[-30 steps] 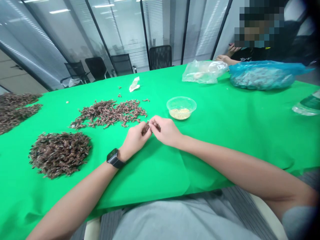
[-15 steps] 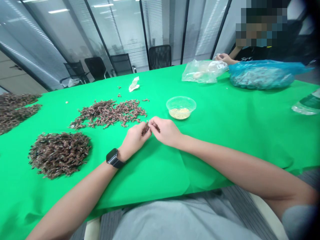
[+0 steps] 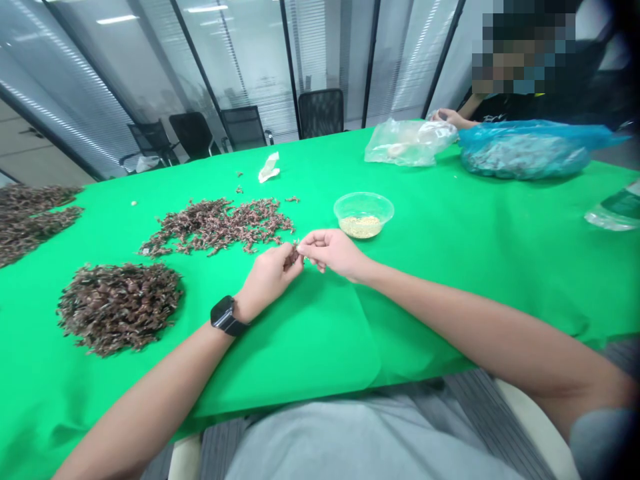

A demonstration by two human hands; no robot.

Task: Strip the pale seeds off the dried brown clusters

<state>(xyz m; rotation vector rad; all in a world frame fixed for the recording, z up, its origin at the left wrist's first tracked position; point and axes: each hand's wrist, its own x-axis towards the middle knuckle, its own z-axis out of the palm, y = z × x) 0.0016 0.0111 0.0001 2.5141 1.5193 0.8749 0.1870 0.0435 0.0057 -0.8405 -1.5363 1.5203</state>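
Firstly, green cloth-covered surface (image 3: 450, 227). Round clear plastic bowl (image 3: 388, 215): just beyond the right hand (image 3: 336, 252), the nearer one. Left hand (image 3: 267, 272): grip closed around small knobbly brown pieces (image 3: 295, 253). Right hand: grip pinched narrow at them, from their right; long axis unreadable.

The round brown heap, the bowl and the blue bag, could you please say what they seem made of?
Heap: perhaps dried natural matter, dull, its brown pieces looking shrivelled; kind unclear.
Bowl: probably plastic, glossy, given its thin, transparent wall.
Blue bag: likely plastic film, shiny, by its crinkled, translucent skin.
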